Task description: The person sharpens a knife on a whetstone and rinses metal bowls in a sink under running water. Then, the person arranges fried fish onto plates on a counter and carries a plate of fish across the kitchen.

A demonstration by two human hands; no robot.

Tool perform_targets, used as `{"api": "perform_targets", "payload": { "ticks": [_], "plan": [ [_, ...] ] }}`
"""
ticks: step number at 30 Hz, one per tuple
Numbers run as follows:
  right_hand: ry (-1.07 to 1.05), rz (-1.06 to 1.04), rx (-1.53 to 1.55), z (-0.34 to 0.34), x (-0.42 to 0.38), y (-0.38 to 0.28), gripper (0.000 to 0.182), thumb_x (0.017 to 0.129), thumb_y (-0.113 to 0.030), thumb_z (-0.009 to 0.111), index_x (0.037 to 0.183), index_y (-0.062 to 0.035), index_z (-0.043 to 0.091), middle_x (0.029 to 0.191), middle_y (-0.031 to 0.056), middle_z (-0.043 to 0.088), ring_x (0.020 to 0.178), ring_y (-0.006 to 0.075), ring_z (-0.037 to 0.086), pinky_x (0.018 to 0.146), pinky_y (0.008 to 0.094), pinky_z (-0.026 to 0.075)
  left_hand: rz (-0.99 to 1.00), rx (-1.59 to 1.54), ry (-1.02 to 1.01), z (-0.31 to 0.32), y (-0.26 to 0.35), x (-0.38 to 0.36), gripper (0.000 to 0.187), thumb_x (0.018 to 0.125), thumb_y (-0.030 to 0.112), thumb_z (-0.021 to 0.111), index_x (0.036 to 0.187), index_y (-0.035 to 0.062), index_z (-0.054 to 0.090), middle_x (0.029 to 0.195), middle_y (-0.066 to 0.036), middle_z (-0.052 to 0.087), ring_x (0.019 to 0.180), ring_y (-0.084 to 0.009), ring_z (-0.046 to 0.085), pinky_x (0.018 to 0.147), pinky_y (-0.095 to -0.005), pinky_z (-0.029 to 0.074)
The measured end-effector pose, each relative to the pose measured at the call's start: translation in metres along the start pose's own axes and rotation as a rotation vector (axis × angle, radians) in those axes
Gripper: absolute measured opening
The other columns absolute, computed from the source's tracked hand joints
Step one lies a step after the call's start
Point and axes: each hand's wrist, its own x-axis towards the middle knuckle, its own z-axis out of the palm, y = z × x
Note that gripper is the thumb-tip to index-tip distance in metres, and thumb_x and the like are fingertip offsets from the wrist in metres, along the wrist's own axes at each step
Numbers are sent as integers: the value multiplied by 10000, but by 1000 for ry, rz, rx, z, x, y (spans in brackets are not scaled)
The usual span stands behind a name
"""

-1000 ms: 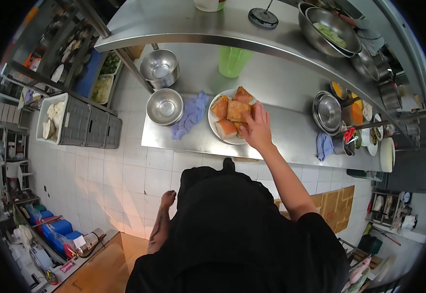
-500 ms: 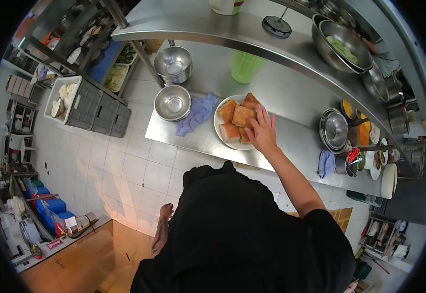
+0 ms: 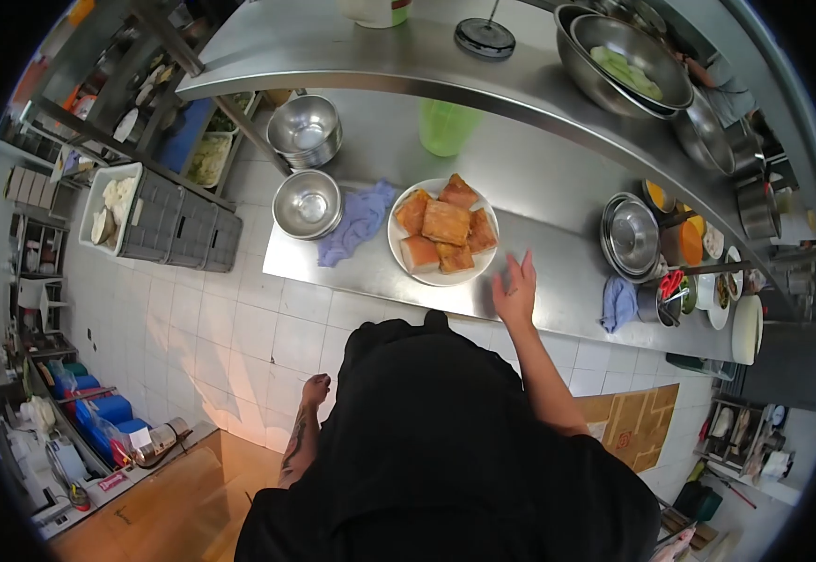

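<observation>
- Hovering with fingers spread and empty, right hand [image 3: 516, 292] sits just beside plate [image 3: 426, 276] of toast pieces [image 3: 446, 223] on the surface [image 3: 558, 262].
- Left hand [image 3: 316, 387] hangs low by the floor; whether its grip is closed cannot be told.

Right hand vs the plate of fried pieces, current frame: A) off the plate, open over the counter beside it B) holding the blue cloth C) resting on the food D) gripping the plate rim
A: the right hand is open, fingers spread, over bare counter just right of the plate, touching neither plate nor food.
</observation>
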Motion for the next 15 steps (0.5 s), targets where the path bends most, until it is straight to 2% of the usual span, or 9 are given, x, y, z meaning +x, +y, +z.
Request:
{"api": "perform_targets", "payload": {
  "ticks": [4,5,7,9,10,11,13,15],
  "plan": [
    [-41,16,-74,-4,-43,36,510,837,-156,703,1309,0,588,1535,318,343,1381,475,381,1124,503,356,-23,181,-106,-15,5,22,371,922,295,658,1148,5,704,848,-77,725,673,-147,658,607,-314,519],
    [-110,5,-74,-3,-50,43,523,837,-159,703,1320,2,579,1547,304,330,1389,469,375,1133,505,349,-112,169,-149,-18,12,26,353,936,306,635,1110,8,710,861,-79,728,677,-146,661,586,-329,516],
    [-223,-41,-152,-10,-58,44,573,837,-171,707,1359,1,546,1570,270,314,1410,456,356,1158,498,332,-73,124,-123,-16,44,21,340,949,304,620,1090,9,711,866,-77,735,681,-144,665,571,-325,510],
    [-244,-46,-157,-16,-58,42,591,835,-179,712,1371,-4,535,1565,272,328,1418,454,350,1165,488,327,-14,19,-113,-9,85,17,310,982,291,590,1074,20,709,903,-79,756,699,-138,677,566,-293,505],
    [-265,-55,-165,-17,-56,42,610,833,-187,718,1383,-9,524,1559,273,341,1425,451,344,1172,478,321,-25,-11,-182,-9,121,7,323,989,300,591,1116,23,699,934,-88,761,705,-130,681,596,-266,510],
    [-266,-62,-158,-15,-53,45,610,833,-187,718,1383,-9,524,1559,273,341,1425,451,344,1172,478,321,28,-20,-323,-10,157,1,351,1020,317,560,1188,32,677,993,-100,757,812,-149,699,684,-306,541],
    [-330,-41,-167,-13,-49,52,619,843,-234,721,1387,-14,523,1546,276,368,1426,454,348,1163,462,342,202,-133,-430,-3,238,-21,364,1031,333,568,1196,29,682,962,-69,735,801,-116,661,728,-271,535],
    [-393,-43,-197,-16,-40,54,621,850,-266,720,1384,-13,527,1535,292,373,1427,457,348,1145,465,368,405,-42,-425,4,315,-38,343,1048,297,535,1197,27,685,944,-47,717,795,-99,630,724,-257,517]
  ]
}}
